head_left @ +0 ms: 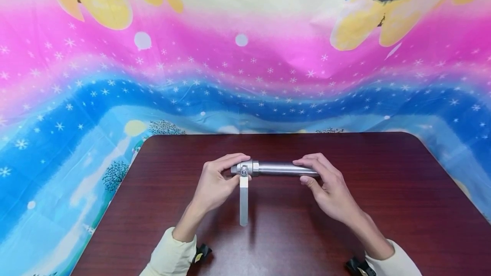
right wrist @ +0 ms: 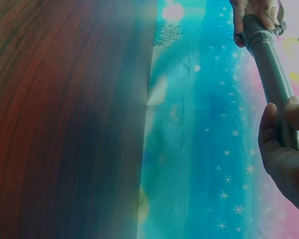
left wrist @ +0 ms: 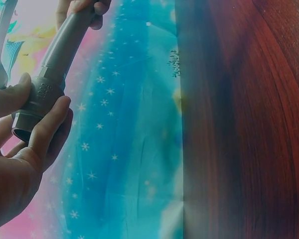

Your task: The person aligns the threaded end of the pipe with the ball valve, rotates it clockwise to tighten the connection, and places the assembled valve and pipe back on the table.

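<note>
A steel ball valve (head_left: 245, 168) with a long flat lever handle (head_left: 244, 201) is joined to a smooth metal pipe (head_left: 278, 168). Both are held level above the table, the lever pointing toward me. My left hand (head_left: 215, 184) grips the valve body at the left end, thumb on one side and fingers on the other. In the left wrist view the valve's hex end (left wrist: 26, 123) shows its opening between the fingers. At the pipe's far end, my right hand (head_left: 331, 188) pinches it between thumb and fingers, covering the tip in the head view.
Under the hands lies a dark reddish wooden table (head_left: 284, 233) with rounded back corners. Behind it hangs a printed cloth (head_left: 215, 63) in pink and blue with snowflakes. Black straps (head_left: 202, 252) sit at both cream sleeves (head_left: 172, 254).
</note>
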The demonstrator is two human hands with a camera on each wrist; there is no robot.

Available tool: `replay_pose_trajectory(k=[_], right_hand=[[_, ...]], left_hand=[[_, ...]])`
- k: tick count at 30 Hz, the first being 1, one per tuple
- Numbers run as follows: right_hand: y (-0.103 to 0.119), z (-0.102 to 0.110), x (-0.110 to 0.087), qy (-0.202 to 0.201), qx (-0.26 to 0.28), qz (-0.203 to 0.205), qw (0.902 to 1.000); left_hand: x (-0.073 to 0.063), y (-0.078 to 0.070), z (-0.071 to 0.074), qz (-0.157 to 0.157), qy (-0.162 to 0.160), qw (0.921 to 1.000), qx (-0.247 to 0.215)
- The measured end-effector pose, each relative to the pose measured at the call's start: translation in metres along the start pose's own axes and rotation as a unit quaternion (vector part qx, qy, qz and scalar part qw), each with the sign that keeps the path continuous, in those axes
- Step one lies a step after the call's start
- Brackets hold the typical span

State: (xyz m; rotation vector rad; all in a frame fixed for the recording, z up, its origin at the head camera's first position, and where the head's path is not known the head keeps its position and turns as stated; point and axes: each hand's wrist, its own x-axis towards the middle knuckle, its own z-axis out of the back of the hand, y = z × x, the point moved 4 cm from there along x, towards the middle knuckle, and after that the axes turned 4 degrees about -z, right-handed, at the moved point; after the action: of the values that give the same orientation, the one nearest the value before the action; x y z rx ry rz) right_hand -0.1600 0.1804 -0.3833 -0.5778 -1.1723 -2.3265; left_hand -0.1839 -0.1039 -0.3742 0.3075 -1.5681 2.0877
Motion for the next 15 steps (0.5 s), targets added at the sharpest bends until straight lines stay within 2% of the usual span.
replay_pose_trajectory(k=[8, 15], right_hand=[[0.0001, 0.0008, -0.0005, 0.008, 0.035, -0.019, 0.9992], [-0.0002, 0.0007, 0.0, 0.003, 0.016, -0.03, 0.9994]], left_hand=[[-0.0002, -0.0012, 0.0007, -0.004, 0.005, 1.0, 0.007], [0.0004, -0.0005, 0.0014, -0.007, 0.006, 1.0, 0.002]])
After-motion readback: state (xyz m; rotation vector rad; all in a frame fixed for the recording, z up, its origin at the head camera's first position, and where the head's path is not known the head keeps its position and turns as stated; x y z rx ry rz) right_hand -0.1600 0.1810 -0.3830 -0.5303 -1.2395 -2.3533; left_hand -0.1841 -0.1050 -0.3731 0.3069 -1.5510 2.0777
